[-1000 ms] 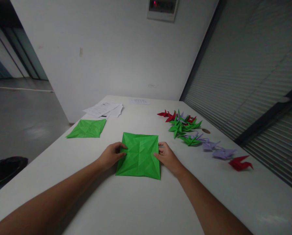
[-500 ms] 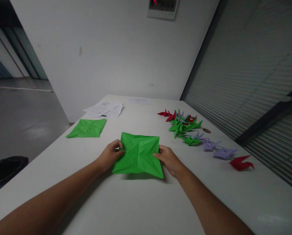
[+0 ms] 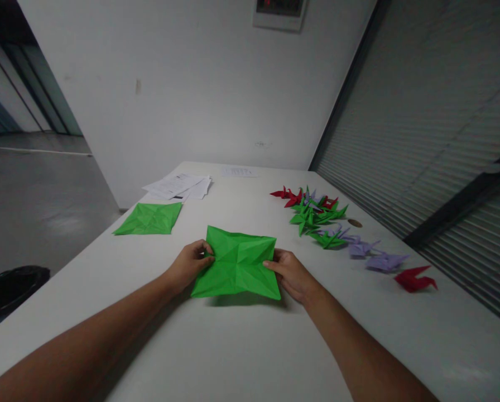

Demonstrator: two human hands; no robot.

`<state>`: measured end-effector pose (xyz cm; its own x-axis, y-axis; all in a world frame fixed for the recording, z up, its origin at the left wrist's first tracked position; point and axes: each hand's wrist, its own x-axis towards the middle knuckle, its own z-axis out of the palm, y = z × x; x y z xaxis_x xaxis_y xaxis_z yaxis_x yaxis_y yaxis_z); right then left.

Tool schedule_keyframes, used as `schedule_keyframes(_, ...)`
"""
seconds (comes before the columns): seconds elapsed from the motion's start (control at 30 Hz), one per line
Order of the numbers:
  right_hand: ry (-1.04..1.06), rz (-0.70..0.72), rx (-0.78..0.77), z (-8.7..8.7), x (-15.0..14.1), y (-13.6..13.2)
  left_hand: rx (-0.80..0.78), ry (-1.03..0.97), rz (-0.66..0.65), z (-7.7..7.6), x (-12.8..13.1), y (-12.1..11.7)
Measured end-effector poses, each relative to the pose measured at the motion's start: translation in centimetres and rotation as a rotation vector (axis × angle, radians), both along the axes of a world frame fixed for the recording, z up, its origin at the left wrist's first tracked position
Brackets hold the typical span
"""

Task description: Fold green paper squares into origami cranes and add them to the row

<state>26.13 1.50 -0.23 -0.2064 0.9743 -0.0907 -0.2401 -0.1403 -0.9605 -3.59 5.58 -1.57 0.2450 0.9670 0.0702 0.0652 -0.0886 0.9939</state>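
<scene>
Both fingertips (mostly tucked from sight) pinch the green paper (image 3: 236,263).

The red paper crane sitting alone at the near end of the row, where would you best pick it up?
Probably by the raised middle of the red paper crane, pinched lightly from above. Its wings and points spread thin and low over the table, so gripping those would likely bend them. It stands apart from the purple cranes, leaving room to come down.

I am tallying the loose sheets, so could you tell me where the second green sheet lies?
In the head view the second green sheet lies flat at the table's far left edge, just in front of the white papers.
</scene>
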Motion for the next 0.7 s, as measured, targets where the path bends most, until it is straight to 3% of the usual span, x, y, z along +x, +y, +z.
schedule_keyframes(0.33,0.070,0.068,-0.029,0.7,0.8,0.1,-0.008,0.026,0.078,0.1,0.1,0.0)
schedule_keyframes(0.5,0.013,0.055,0.112,1.1,0.7,-0.1,-0.053,0.018,0.098,0.6,0.2,-0.3)
schedule_keyframes(0.7,-0.151,-0.008,0.332,-0.2,0.4,0.2,-0.079,0.015,0.119,1.4,0.3,-0.4)
